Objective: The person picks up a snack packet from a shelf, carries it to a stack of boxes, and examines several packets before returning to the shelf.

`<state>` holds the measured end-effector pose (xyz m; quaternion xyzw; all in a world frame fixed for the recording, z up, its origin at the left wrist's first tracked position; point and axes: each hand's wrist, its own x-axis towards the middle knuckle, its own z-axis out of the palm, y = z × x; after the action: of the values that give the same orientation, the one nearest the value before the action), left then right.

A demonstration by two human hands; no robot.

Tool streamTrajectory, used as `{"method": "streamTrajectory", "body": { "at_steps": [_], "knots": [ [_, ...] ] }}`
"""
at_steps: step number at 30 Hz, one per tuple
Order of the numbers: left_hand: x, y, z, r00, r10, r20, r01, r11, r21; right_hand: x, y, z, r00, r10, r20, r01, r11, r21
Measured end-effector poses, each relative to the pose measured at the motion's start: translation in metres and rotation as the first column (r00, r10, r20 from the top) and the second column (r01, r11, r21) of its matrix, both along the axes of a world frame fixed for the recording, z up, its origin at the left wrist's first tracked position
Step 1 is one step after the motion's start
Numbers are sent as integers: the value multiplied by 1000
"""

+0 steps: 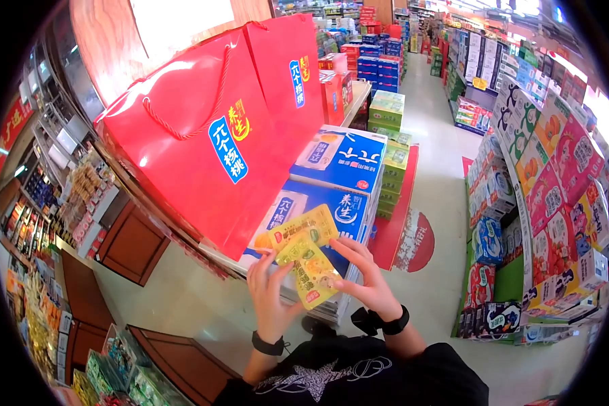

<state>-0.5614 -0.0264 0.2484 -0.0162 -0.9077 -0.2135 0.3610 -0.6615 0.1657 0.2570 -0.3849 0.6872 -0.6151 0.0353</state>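
Observation:
My left hand (271, 294) and my right hand (365, 277) together hold yellow snack packets in front of me. One yellow packet (298, 230) lies fanned toward the upper left, pinched by my left fingers. A second yellow packet (312, 274) hangs lower, gripped at its right edge by my right hand. Both wrists carry black bands. Just behind the packets stands a stack of blue and white drink cartons (342, 162).
A large red gift bag (196, 135) leans on the cartons at left, a second red bag (284, 68) behind it. Green cartons (389, 108) stack further back. Shelves of boxed goods (555, 169) line the right side of the tiled aisle (440, 223). Snack racks (40, 223) stand at left.

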Motion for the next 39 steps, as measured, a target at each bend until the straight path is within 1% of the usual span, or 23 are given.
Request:
{"method": "streamTrajectory", "body": {
  "at_steps": [1, 3, 5, 6, 8, 9, 11, 14, 15, 17, 18, 20, 21, 23, 27, 29, 30, 32, 33, 35, 36, 38, 39],
  "knots": [
    [0, 0, 0, 1000, 3, -8, -3, 1000, 20, 1, 3, -1, 994, 70, 84, -65, 996, -57],
    [0, 2, 0, 1000, 2, -17, -1, 999, 40, 5, 10, -2, 992, 89, 91, -82, 994, -74],
    [-1, 4, 1, 1000, 1, -31, 3, 990, 138, 7, 17, 0, 989, 109, 99, -100, 991, -90],
    [-1, 4, 0, 999, -2, -32, 6, 991, 137, 9, 21, 2, 980, 150, 133, -140, 987, -79],
    [0, 4, 0, 998, -15, -62, 31, 965, 259, 14, 26, 7, 961, 203, 187, -189, 978, -88],
    [0, 3, -1, 998, -17, -60, 32, 965, 259, 14, 27, 8, 961, 202, 189, -188, 978, -89],
    [0, 1, -3, 997, -10, -75, 33, 949, 313, 14, 31, 8, 976, 196, 98, -198, 980, 16],
    [-2, 1, -5, 996, 9, -91, 18, 957, 290, 14, 31, 13, 979, 195, 58, -199, 977, 71],
    [-3, 2, -4, 996, 10, -91, 17, 957, 290, 15, 32, 16, 979, 195, 58, -199, 977, 71],
    [-2, 2, 2, 995, 3, -104, 22, 972, 232, 20, 33, 21, 972, 182, 147, -187, 982, 21],
    [-2, 2, 2, 994, 5, -106, 19, 973, 231, 20, 33, 22, 972, 185, 145, -190, 982, 20],
    [-1, 0, 4, 995, -30, -95, 56, 956, 288, 21, 32, 23, 990, 135, 28, -134, 991, -25],
    [0, 0, 5, 995, -27, -96, 54, 956, 287, 21, 32, 26, 990, 138, 26, -137, 990, -26],
    [3, 2, 9, 999, -19, -49, 33, 950, 309, 21, 31, 32, 977, 214, -16, -213, 977, 31],
    [6, 1, 7, 1000, -14, -27, 21, 956, 293, 26, 20, 25, 964, 266, -22, -266, 964, -15],
    [9, 2, 8, 998, -7, -65, 27, 953, 303, 27, 19, 26, 954, 267, -138, -269, 963, 1],
    [12, 3, 8, 998, -4, -63, 23, 952, 304, 28, 20, 28, 953, 270, -136, -273, 962, 1],
    [22, 9, 12, 996, -5, -86, 42, 901, 431, 31, 24, 34, 935, 335, -120, -334, 942, 24],
    [25, 12, 14, 996, 1, -85, 36, 901, 433, 31, 24, 34, 933, 341, -118, -340, 940, 26],
    [31, 17, 15, 982, 54, -181, 53, 841, 539, 32, 24, 33, 909, 400, -114, -397, 916, 54],
    [35, 18, 12, 982, 67, -174, 40, 837, 546, 33, 24, 32, 905, 412, -104, -408, 911, 58],
    [48, 20, 5, 993, 66, -95, 16, 733, 680, 36, 22, 31, 885, 436, -162, -435, 899, 42],
    [51, 23, 2, 993, 84, -84, -4, 725, 689, 39, 21, 29, 879, 453, -148, -451, 891, 49]
  ]
}}
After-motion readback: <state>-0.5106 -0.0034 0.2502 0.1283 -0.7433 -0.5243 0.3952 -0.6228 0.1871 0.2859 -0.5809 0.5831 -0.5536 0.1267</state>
